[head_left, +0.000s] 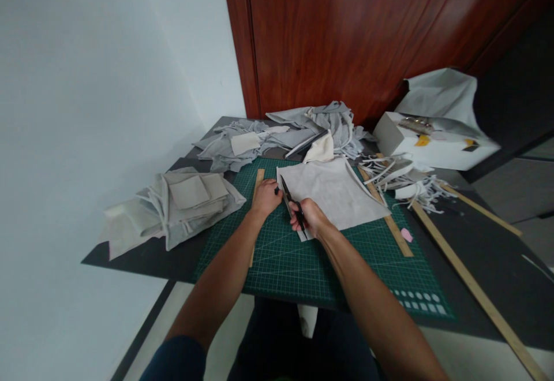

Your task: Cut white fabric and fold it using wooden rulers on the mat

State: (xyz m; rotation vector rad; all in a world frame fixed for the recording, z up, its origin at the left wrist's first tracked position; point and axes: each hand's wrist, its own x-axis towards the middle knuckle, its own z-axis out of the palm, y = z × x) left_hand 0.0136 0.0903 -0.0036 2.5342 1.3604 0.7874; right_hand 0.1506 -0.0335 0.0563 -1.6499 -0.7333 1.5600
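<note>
right now, the right hand (pixel 305 217) is holding black scissors (pixel 298 210) at the pale cloth's (pixel 331 193) left edge; the left hand (pixel 266 196) is curling beside it, green mat (pixel 285 271) showing near.

green cutting mat with a pale grid and white printed shapes (pixel 303 277), plain off-white fabric sheet (pixel 337 193), black-bladed scissors (pixel 298 210), dark grey tabletop (pixel 467 242), reddish-brown streaked wooden panel (pixel 337 34), light grey crumpled cloth heap (pixel 234 138), pale yellow-brown wooden strips (pixel 398 235), small pink scrap (pixel 406 234)
</note>
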